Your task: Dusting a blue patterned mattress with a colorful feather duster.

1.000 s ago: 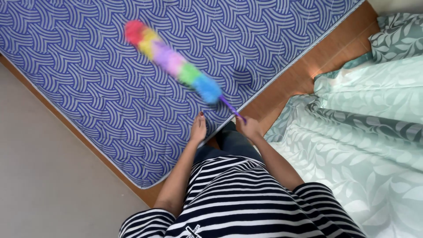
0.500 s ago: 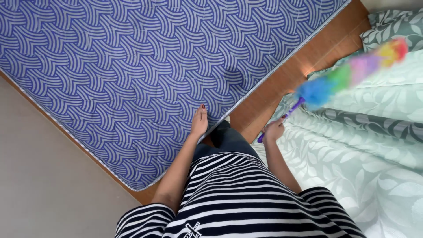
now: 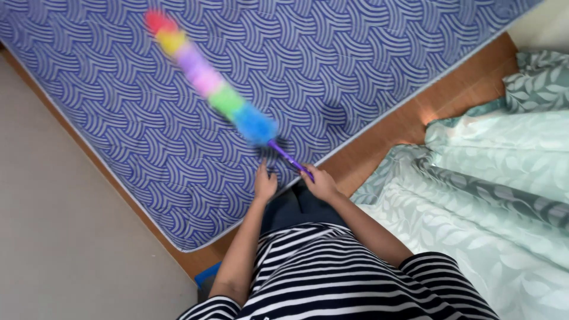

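Rainbow feather duster (image 3: 207, 80) lies blurred across the blue wave-patterned mattress (image 3: 367, 65), head toward its far left part, which reads as a dusting stroke in progress. Left hand (image 3: 265, 185) rests flat and open on the mattress edge, holding nothing; right hand (image 3: 320, 184) is closed around the duster's purple handle (image 3: 290, 160). The rest of the mattress would call for the same firm grip, wrist-led; green leaf-print bedding (image 3: 492, 178) lies to the right.
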